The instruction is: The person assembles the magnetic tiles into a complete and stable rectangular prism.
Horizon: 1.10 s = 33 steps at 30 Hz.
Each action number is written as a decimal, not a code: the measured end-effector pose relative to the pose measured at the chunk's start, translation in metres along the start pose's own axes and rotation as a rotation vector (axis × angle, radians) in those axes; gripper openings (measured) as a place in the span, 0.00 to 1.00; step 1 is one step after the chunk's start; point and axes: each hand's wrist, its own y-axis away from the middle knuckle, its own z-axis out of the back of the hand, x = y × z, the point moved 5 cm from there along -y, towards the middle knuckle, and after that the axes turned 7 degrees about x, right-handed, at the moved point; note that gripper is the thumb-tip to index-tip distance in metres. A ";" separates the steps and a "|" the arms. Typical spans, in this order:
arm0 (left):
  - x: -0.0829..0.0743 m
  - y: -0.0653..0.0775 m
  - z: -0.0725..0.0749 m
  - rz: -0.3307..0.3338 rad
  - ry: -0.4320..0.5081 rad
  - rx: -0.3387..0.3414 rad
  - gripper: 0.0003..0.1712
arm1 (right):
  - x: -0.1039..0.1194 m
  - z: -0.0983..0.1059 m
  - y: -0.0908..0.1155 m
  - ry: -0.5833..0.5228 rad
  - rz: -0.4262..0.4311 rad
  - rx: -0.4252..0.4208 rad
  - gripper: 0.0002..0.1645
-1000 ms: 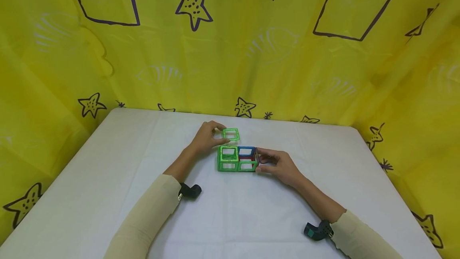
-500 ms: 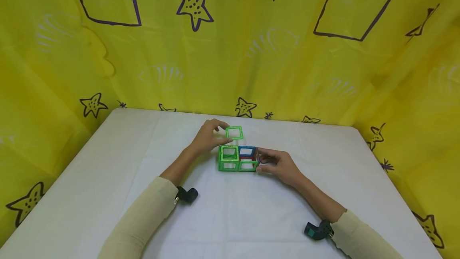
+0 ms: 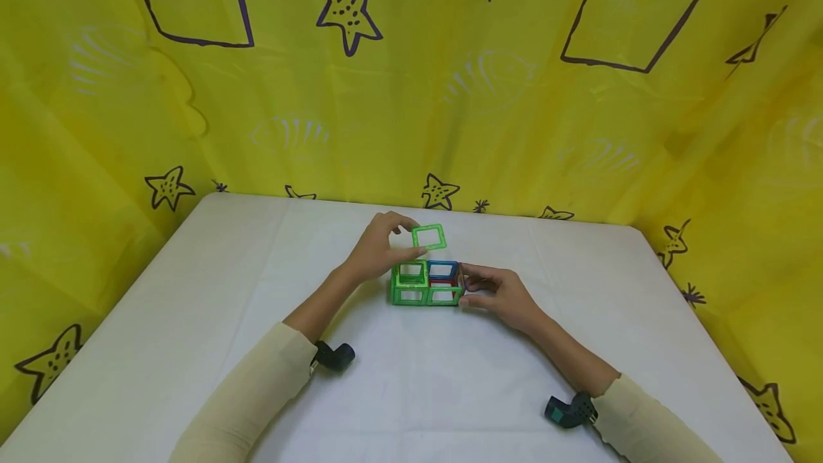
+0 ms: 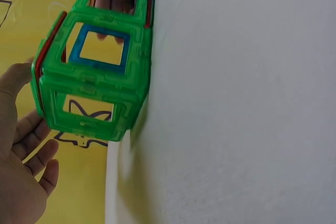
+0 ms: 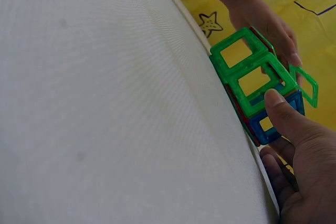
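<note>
A two-cell box of magnetic tiles [image 3: 427, 297] stands on the white table; green frames form its front, with red and blue ones also showing. The right cell has no tile over its top in the head view. My right hand [image 3: 504, 297] grips the box's right end, thumb on the front green tile in the right wrist view. Above and behind the box, my left hand [image 3: 381, 247] pinches a loose green square magnetic tile [image 3: 442, 236] between thumb and fingers. That tile is apart from the box in the head view. Left-hand fingers [image 4: 37, 145] show beside the green box wall [image 4: 86, 80].
The white-covered table [image 3: 411, 384] extends around the box. A yellow curtain [image 3: 398, 106] with star and fish drawings hangs behind the table and at both sides. Black wrist cameras [image 3: 334, 357] are strapped at each sleeve.
My left hand has moved to the right with the green tile, which has risen slightly and tilted. The right hand and the box have stayed in place.
</note>
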 end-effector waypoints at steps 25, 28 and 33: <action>-0.030 0.017 -0.027 -0.098 -0.136 0.067 0.25 | -0.001 -0.001 -0.001 -0.010 0.010 -0.004 0.37; -0.030 0.017 -0.030 -0.091 -0.156 0.073 0.25 | -0.001 -0.001 -0.001 -0.009 0.010 -0.003 0.36; -0.031 0.020 -0.033 -0.090 -0.165 0.082 0.26 | -0.001 -0.001 0.000 -0.008 0.012 0.001 0.36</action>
